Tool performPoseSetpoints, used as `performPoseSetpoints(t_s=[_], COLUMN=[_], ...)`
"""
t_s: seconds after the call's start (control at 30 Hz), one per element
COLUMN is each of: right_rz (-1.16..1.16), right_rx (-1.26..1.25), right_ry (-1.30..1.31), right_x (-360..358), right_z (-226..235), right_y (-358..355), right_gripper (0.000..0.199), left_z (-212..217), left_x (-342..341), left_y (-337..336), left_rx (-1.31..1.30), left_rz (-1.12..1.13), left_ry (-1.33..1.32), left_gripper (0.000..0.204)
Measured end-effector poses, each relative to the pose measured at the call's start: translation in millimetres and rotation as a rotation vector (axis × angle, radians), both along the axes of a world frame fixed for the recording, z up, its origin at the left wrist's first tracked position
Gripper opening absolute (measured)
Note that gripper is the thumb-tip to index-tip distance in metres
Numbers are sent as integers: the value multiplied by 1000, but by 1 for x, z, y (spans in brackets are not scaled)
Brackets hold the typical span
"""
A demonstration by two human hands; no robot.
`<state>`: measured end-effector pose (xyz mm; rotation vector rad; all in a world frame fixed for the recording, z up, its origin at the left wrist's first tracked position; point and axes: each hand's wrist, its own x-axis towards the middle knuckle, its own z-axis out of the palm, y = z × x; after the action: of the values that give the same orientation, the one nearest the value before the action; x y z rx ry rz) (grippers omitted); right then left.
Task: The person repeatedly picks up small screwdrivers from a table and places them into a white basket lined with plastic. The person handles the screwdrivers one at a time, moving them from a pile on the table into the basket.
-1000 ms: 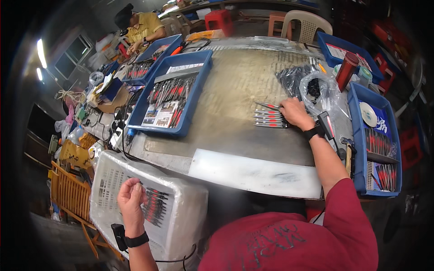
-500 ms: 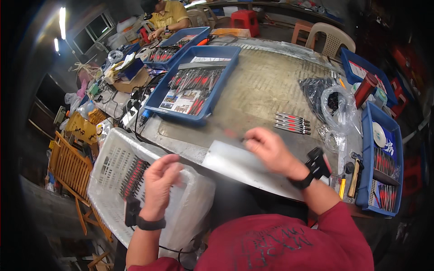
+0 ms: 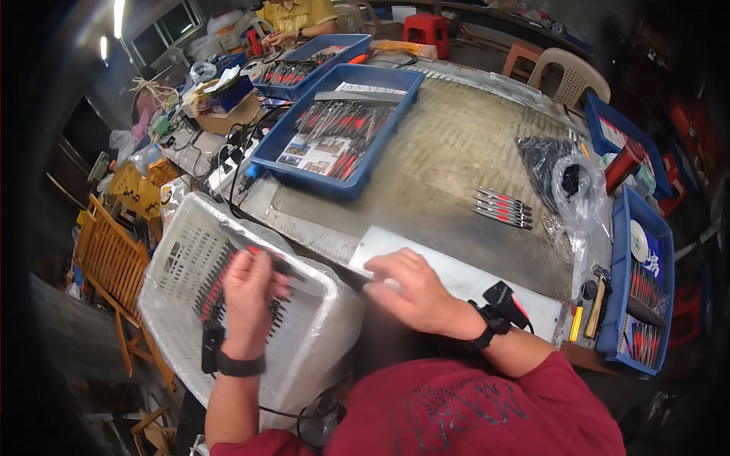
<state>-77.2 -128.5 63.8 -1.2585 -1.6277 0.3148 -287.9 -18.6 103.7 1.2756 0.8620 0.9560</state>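
Note:
My left hand [image 3: 247,292] is over the white basket [image 3: 319,304], its fingers closed round a slim red-and-black pen [image 3: 253,250] that is partly hidden and blurred. Beneath it, a row of similar pens [image 3: 217,285] lies in the basket. My right hand [image 3: 414,289] is at the near edge of a white board [image 3: 471,277], near the basket's right side. Its fingers are apart and bent, with nothing plainly held. Beyond the board, several silver, black and red pens [image 3: 502,208] lie side by side on the table.
A blue tray [image 3: 353,186] of pens stands at the far left of the table [image 3: 433,152]. Another blue tray [image 3: 616,319] is on the right, beside a hammer [image 3: 597,308] and a yellow-handled tool [image 3: 576,323]. Plastic bags [image 3: 574,186] lie nearby. A person [image 3: 304,19] sits beyond the trays.
My right hand has moved left and nearer to me, off the middle of the board. The left hand has shifted slightly left over the basket and now holds a pen.

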Motion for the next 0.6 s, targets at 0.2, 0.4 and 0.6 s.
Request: performPoseSetpoints(t_s=[0.2,0.4,0.6], right_rz=[-191,-337,-390], right_rx=[-58,-196,-260], right_ry=[-2,30,-10], right_x=[45,68,75], right_z=[-8,-24,-48], right_y=[-15,-35,-50], right_gripper=[13,11,12], left_z=[-42,-115,-171], left_x=[-90,-174,-221], left_y=[60,72,67], left_rx=[-31,-162,-211], left_rz=[393,581,681], left_ry=[246,478,714], left_gripper=[19,23,18])
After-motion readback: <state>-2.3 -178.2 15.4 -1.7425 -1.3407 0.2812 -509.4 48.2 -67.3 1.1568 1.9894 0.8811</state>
